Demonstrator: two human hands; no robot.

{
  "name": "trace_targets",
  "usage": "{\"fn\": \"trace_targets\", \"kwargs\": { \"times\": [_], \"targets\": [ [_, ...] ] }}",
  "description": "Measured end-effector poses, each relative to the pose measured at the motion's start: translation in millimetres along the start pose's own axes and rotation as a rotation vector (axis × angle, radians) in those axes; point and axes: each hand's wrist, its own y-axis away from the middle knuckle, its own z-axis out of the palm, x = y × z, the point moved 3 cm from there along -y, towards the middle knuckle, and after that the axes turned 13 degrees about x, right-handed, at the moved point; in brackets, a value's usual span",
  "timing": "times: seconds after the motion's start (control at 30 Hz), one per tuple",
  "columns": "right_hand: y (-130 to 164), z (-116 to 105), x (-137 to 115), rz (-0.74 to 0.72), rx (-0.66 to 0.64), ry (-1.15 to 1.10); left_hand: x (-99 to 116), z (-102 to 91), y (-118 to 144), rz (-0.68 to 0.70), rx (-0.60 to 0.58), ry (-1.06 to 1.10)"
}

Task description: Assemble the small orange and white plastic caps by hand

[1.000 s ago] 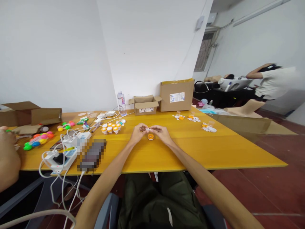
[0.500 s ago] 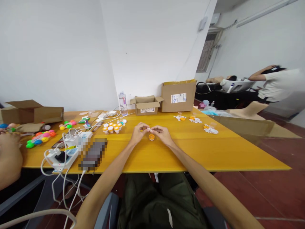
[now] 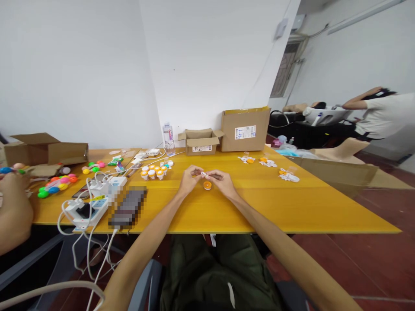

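The person has both hands together out over the middle of the yellow tabletop, a bit in from its near edge. The left hand and right hand are pinching a tiny white piece between the fingertips, each hand closed on one end of it. It's too small to tell what it really is. Right under the fingertips, sitting on the tabletop, is a small orange cap, not touched by either hand as far as can be seen.

What could go wrong: that white piece is held by fingertips only, so one slip probably sends it bouncing off across the smooth surface. If it rolls left it ends up among the cluster of orange-and-white cups, and good luck picking it out from the lookalikes. The orange cap is also close enough to the right hand that a careless wrist could knock it toward the near edge and onto the floor.

Less likely but worth noting: the power strip at the left end of the near edge has white cables dangling off it, and another person's hand is working at that left end near the colourful toy balls. A tug there could jolt the whole tabletop mid-pinch.
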Motion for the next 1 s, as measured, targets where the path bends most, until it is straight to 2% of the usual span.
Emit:
{"fn": "trace_targets", "kwargs": {
  "times": [0.4,1.0],
  "targets": [
    [1.2,1.1,-0.3,0.009,-0.027,-0.035,0.8,0.1,0.2,0.033,-0.011,0.027],
    [-1.2,0.3,0.9,0.02,-0.083,-0.037,-1.8,-2.7,-3.5,0.012,-0.099,0.063]
  ]
}}
